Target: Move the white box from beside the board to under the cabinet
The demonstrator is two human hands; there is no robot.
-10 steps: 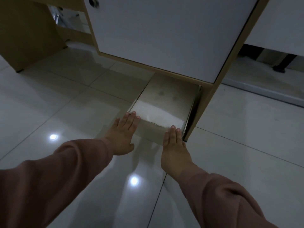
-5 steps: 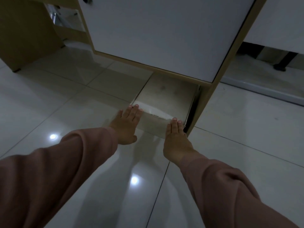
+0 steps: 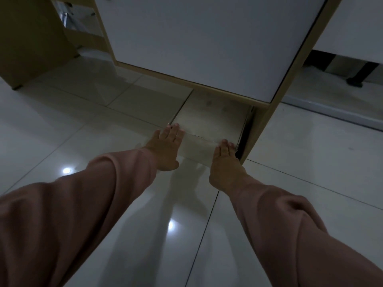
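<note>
Left hand [image 3: 166, 147] lies flat with fingers extended and held together, palm against the near left edge of the flat white cardboard box [image 3: 209, 123]. Right hand [image 3: 224, 164] lies flat in the same manner, fingers together, fingertips on the near right corner of the box. Neither hand grips the box; both press on its near side. Both arms wear dusty-pink long sleeves [image 3: 103, 204].

The box rests on the glossy white tiled floor [image 3: 93, 125], its far part beneath the bottom edge of the white-fronted cabinet with light wood frame [image 3: 207, 48]. Its near part projects out from under the cabinet. The right side of the box lies just beside the wooden side panel [image 3: 267, 112] of the cabinet, separated by a narrow dark gap.
</note>
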